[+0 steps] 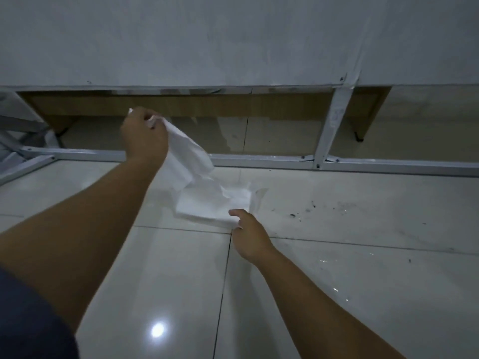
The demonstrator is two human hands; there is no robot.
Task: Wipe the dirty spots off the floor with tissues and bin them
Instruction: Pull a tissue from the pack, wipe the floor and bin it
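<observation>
My left hand [143, 134] is raised above the floor and pinches the top of a white tissue [185, 154] that hangs down from it. The tissue's lower end trails onto a flat white tissue pack [217, 203] lying on the glossy floor tiles. My right hand [247, 233] rests low at the pack's near right corner, fingers curled on its edge. Black dirty spots [307, 209] are scattered on the tile to the right of the pack. More small specks [409, 260] and wet glints lie further right. No bin is in view.
A white metal frame rail [259, 161] runs along the floor just beyond the pack, with an upright post [330, 128] at right. Behind it are a wooden panel [181, 106] and a white wall [233, 40]. Crossed metal legs [18, 141] stand at far left.
</observation>
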